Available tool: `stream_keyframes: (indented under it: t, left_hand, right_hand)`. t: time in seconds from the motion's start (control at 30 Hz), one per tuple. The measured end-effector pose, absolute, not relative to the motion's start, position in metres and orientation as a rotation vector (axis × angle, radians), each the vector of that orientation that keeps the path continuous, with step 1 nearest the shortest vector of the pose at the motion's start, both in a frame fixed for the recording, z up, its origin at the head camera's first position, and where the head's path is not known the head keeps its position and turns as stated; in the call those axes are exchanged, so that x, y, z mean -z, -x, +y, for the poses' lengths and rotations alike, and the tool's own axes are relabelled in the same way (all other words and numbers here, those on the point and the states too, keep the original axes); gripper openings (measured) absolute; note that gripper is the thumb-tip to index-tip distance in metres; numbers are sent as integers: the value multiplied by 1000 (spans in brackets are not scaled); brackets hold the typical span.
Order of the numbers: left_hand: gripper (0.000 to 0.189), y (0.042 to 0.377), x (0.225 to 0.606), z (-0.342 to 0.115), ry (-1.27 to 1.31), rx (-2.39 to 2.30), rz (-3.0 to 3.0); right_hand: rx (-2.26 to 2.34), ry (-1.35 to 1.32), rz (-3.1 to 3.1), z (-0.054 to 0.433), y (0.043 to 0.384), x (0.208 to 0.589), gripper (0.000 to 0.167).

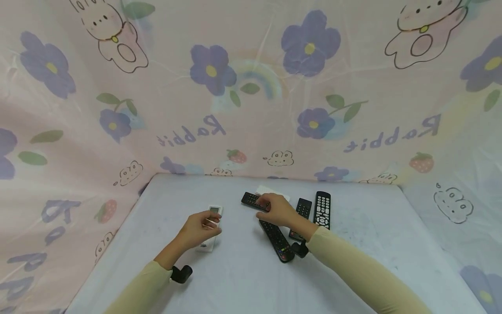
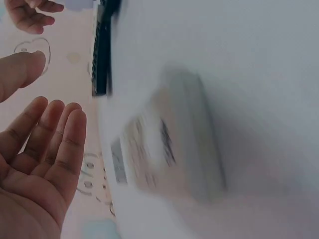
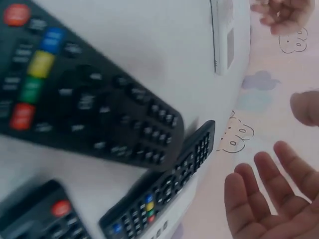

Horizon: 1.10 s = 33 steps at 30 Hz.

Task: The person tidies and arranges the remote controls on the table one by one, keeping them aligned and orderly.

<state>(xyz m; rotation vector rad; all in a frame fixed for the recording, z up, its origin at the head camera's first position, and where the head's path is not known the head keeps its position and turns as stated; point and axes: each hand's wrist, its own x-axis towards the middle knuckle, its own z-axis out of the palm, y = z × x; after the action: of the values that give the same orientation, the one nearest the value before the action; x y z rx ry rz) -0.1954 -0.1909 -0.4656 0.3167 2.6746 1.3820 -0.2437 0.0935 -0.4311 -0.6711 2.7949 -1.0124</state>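
Evidently uncarried: five remotes, all borne by the table (image 1: 235, 279), their flat undersides presumably keeping them steady.

Item: my left hand (image 1: 199, 229), fingers loosely extended, thumb well apart, holding nothing. Below those fingers, a white remote (image 1: 205, 247), slim, its small grey screen just beyond the fingertips.

Item: my right hand (image 1: 277, 210), fingers relaxed, parted from the thumb, likewise bare. At its fingertips, a short black remote (image 1: 250, 199); below, slanting back toward my wrist, a long black remote (image 1: 277, 242) with red, green, yellow and blue keys. Outward from those fingers, a part-hidden black remote (image 1: 303, 208) and a pale-keyed remote (image 1: 323, 205).
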Motion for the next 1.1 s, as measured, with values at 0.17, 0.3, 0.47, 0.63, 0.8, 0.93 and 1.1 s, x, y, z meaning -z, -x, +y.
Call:
stream_keyframes:
  t: [0.17, 0.3, 0.47, 0.63, 0.8, 0.93, 1.1]
  left_hand:
    - [41, 203, 461, -170, -375, -1392, 2639]
    - [42, 209, 462, -157, -418, -1386, 2625]
    - [44, 218, 470, -142, -459, -1369, 2593]
    - [47, 225, 477, -125, -511, -1366, 2548]
    - [51, 230, 481, -107, -515, -1377, 2517]
    - [49, 235, 485, -98, -466, -1381, 2531]
    - [47, 242, 491, -89, -442, -1393, 2530]
  right_hand:
    - [1040, 626, 2782, 113, 228, 433, 31]
    - [1017, 616, 2802, 123, 215, 434, 34]
    - [1013, 566, 2832, 136, 196, 434, 35]
    - [978, 501, 2873, 147, 179, 437, 36]
    - [964, 456, 2908, 154, 163, 443, 37]
    - [994, 429, 2888, 156, 152, 448, 40]
    - [1004, 343, 2866, 157, 143, 457, 44]
